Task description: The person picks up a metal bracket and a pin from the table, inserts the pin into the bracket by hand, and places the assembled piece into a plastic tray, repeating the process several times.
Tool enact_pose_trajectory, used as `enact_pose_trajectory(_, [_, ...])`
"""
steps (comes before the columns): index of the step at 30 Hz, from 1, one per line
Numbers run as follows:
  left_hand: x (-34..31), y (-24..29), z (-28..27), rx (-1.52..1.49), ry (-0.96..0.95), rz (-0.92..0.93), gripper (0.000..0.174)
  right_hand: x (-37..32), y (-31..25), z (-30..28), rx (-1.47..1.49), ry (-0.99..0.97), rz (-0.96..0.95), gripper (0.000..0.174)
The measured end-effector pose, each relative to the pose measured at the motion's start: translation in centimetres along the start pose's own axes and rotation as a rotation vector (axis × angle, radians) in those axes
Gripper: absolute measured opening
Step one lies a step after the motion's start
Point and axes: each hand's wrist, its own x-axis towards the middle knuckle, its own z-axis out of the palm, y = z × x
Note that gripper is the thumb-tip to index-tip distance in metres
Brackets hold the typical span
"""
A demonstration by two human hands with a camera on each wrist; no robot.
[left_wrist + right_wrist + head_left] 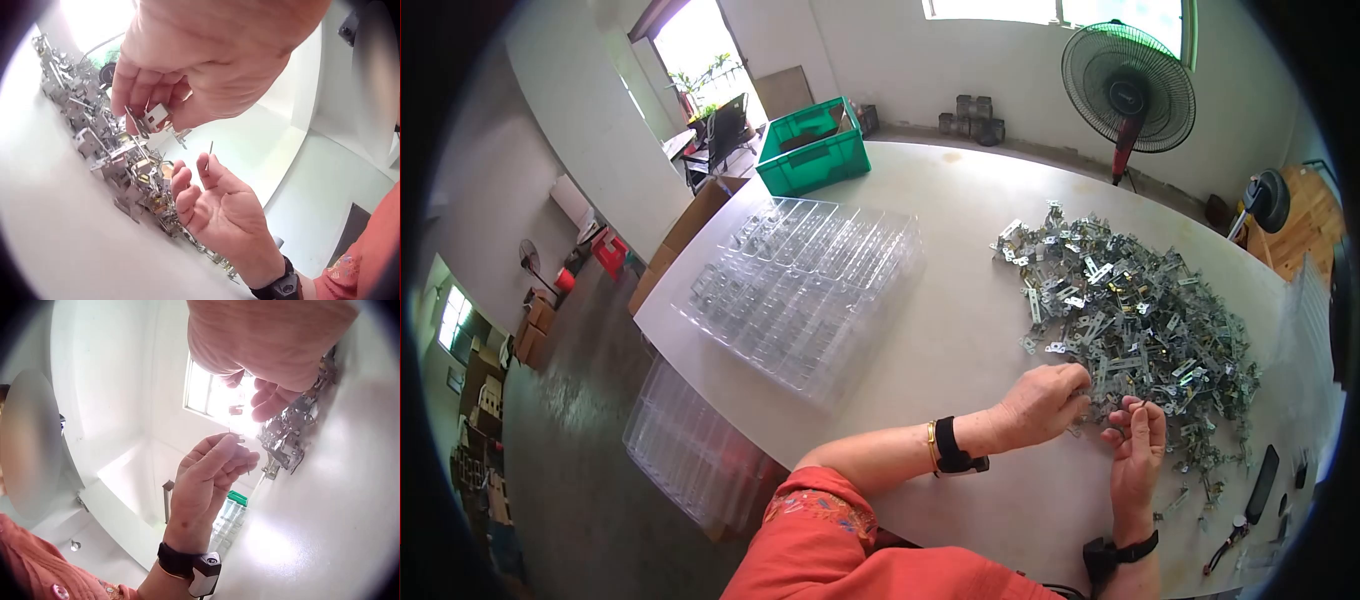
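Observation:
A heap of small metal brackets [1150, 320] lies on the table. At its near edge the left hand [1045, 405] pinches a metal bracket [156, 117], with a flat slotted strip beside it between thumb and fingers. Close by, the right hand [1138, 455] is held palm up and pinches a thin metal piece [211, 147] between thumb and index finger; its other fingers are bent. The right wrist view shows the left hand [209, 465] just below the right hand [275, 350]. The hands are apart.
Clear divided plastic trays [800, 290] stand left on the white table [960, 300], more trays [695, 440] below its edge. A green crate [815, 150] stands at the back. A black-handled object [1262, 485] lies at right; a fan [1128, 90] stands beyond.

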Motion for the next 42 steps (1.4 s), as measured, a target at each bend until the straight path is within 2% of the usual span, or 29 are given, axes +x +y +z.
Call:
enact_pose_trajectory(3, [0.8, 0.9, -1.5, 0.015, 0.042, -0.028, 0.018, 0.1, 0.5, -0.7, -0.041, -0.081, 0.026, 0.012])
enact_pose_trajectory(5, [1.6, 1.8, -3.1, -0.019, 0.079, -0.122, 0.015, 0.0, 0.9, -0.8, 0.012, -0.199, 0.079, 0.011])
enact_pose_trajectory(7, [2.4, 2.6, -4.9, -0.016, 0.097, -0.132, 0.013, -0.2, 1.1, -0.8, 0.012, -0.227, 0.117, 0.010])
enact_pose_trajectory(9, [3.1, 3.0, -6.9, -0.132, 0.089, -0.287, 0.013, -0.3, 1.1, -0.6, 0.014, -0.259, 0.154, 0.009])
enact_pose_trajectory(12, [4.0, 3.0, -10.4, -0.169, 0.124, -0.351, 0.013, -0.5, 1.0, -0.3, -0.007, -0.274, 0.197, 0.009])
enact_pose_trajectory(16, [5.3, 2.9, -16.9, 0.066, 0.210, -0.406, 0.017, -0.7, 0.8, 0.0, -0.038, -0.309, 0.242, 0.010])
enact_pose_trajectory(19, [5.6, -0.1, -22.4, 0.199, 0.321, -0.409, 0.017, -0.7, 0.8, -0.1, -0.049, -0.327, 0.259, 0.011])
enact_pose_trajectory(23, [4.3, -4.4, -31.6, 0.541, 0.411, -0.488, 0.023, -0.7, 1.0, -0.3, -0.065, -0.358, 0.275, 0.012])
enact_pose_trajectory(25, [3.0, -7.0, -35.9, 0.656, 0.440, -0.647, 0.030, -0.6, 1.1, -0.4, -0.070, -0.371, 0.281, 0.012])
enact_pose_trajectory(26, [2.4, -7.9, -37.6, 0.655, 0.438, -0.649, 0.030, -0.6, 1.2, -0.5, -0.076, -0.385, 0.288, 0.012])
enact_pose_trajectory(28, [1.3, -9.5, -40.4, 0.867, 0.392, -0.834, 0.031, -0.6, 1.3, -0.5, -0.074, -0.392, 0.294, 0.012])
enact_pose_trajectory(29, [0.9, -10.1, -41.2, 0.867, 0.391, -0.837, 0.031, -0.6, 1.2, -0.5, -0.071, -0.398, 0.297, 0.012])
enact_pose_trajectory(31, [0.2, -11.1, -42.2, 0.954, 0.403, -0.994, 0.028, -0.6, 1.2, -0.5, -0.076, -0.400, 0.301, 0.012])
enact_pose_trajectory(33, [-0.1, -11.6, -42.8, 0.975, 0.381, -1.036, 0.027, -0.6, 1.2, -0.5, -0.081, -0.402, 0.303, 0.011])
enact_pose_trajectory(35, [-0.3, -12.5, -43.4, 0.957, 0.357, -1.159, 0.029, -0.6, 1.2, -0.5, -0.080, -0.392, 0.314, 0.011])
enact_pose_trajectory(38, [-0.1, -13.5, -43.5, 0.950, 0.323, -1.239, 0.031, -0.6, 1.2, -0.5, -0.085, -0.392, 0.323, 0.010])
enact_pose_trajectory(42, [0.3, -14.3, -43.3, 0.937, 0.286, -1.253, 0.032, -0.7, 0.9, -0.4, -0.092, -0.385, 0.335, 0.010])
